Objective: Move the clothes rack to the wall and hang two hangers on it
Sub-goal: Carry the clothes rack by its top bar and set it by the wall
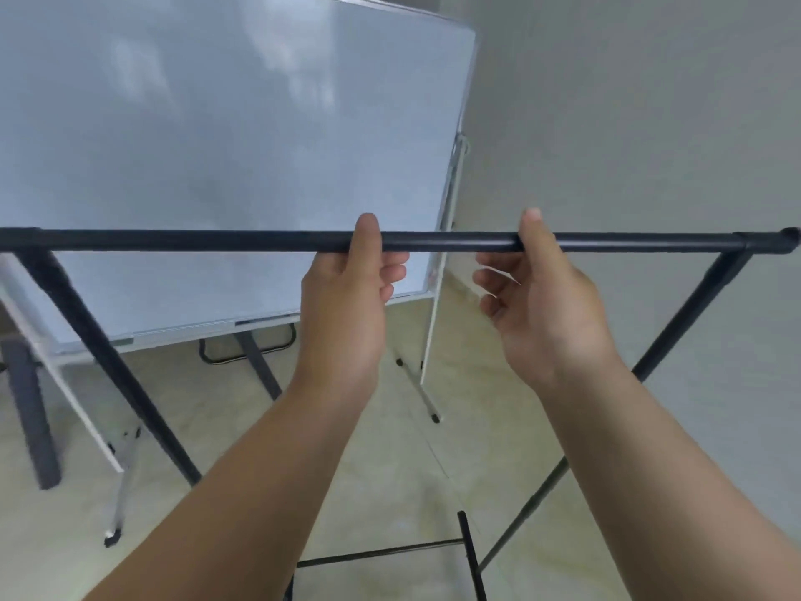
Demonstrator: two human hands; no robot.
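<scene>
The black clothes rack's top bar (216,240) runs level across the view, with slanted legs at both ends and a low crossbar near the floor. My left hand (346,305) is at the middle of the bar, thumb laid over it and fingers loosely curled just beneath, not wrapped around it. My right hand (546,305) is a little to the right, thumb on the bar and fingers spread apart below it. No hangers are in view.
A large whiteboard (225,158) on a wheeled stand is right behind the rack, on the left. The grey wall (650,145) rises behind and to the right. The floor (390,470) is pale tile. A dark furniture leg (30,409) stands at far left.
</scene>
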